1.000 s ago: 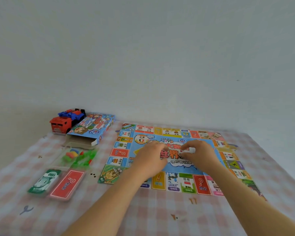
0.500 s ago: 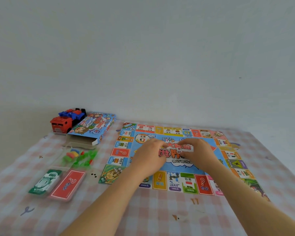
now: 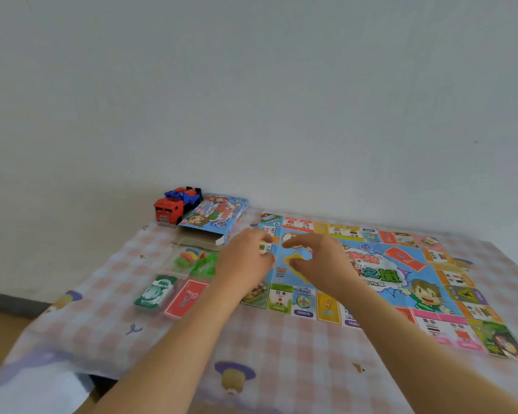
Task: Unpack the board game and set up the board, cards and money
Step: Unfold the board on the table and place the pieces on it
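The board (image 3: 401, 279) is spread flat, with the opened box (image 3: 216, 219) laid by its far-left corner. 1 money pack (image 3: 154, 291), 1 card pack (image 3: 186, 297) and coloured pieces (image 3: 189, 258) are held in a clear tray (image 3: 177, 273). Over the board's left side the right hand (image 3: 326, 264) is loosely spread. The left hand (image 3: 243, 264) is curled, and whether anything is gripped cannot be told.

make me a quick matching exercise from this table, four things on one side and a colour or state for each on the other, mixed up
Things:
1. toy truck
2. game box
3. money pack
4. card pack

Colour or state:
a. red, with a question mark on top
b. green
c. open end facing the person
d. red cab, blue back

Pairs: 1-d, 2-c, 3-b, 4-a
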{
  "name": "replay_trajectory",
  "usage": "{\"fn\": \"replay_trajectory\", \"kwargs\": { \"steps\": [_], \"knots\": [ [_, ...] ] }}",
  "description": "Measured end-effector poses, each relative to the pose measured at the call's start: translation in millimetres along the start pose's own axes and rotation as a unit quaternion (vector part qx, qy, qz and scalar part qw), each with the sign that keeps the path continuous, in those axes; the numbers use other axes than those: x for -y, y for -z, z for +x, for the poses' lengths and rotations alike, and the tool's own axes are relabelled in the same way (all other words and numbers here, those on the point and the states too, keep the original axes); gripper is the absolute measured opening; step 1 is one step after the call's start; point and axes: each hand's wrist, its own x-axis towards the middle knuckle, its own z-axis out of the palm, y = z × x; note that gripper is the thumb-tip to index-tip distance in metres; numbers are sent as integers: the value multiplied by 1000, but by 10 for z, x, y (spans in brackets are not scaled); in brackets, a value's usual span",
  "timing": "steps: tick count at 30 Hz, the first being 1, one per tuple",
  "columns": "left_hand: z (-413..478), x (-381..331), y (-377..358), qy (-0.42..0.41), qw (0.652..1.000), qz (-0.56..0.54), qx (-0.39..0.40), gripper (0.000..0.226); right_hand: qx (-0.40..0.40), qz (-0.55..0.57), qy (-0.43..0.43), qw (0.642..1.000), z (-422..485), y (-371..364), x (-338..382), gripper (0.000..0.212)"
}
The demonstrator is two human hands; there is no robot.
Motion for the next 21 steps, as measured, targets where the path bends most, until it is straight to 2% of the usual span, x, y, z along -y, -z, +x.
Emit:
{"fn": "replay_trajectory", "kwargs": {
  "steps": [6, 9, 12, 15, 19, 21],
  "knots": [
    [-153, 525, 481, 62, 998, 26, -10, 34, 41, 7, 25, 999, 61, -375, 449, 31],
    [-213, 736, 623, 87, 995, 18, -48, 35, 60, 12, 48, 997, 65, -558, 661, 31],
    [-248, 917, 723, 112, 987, -57, -99, 35, 79, -1, 78, 994, 73, -738, 885, 33],
    [-261, 963, 762, 125, 979, -124, -107, 39, 102, -19, 97, 990, 71, -872, 1000, 35],
    [-277, 917, 767, 149, 949, -240, -136, 39, 109, -73, 103, 986, 65, -952, 991, 34],
    [-370, 1159, 914, 159, 936, -272, -158, 37, 118, -95, 110, 982, 62, -1135, 1245, 30]
  ]
}}
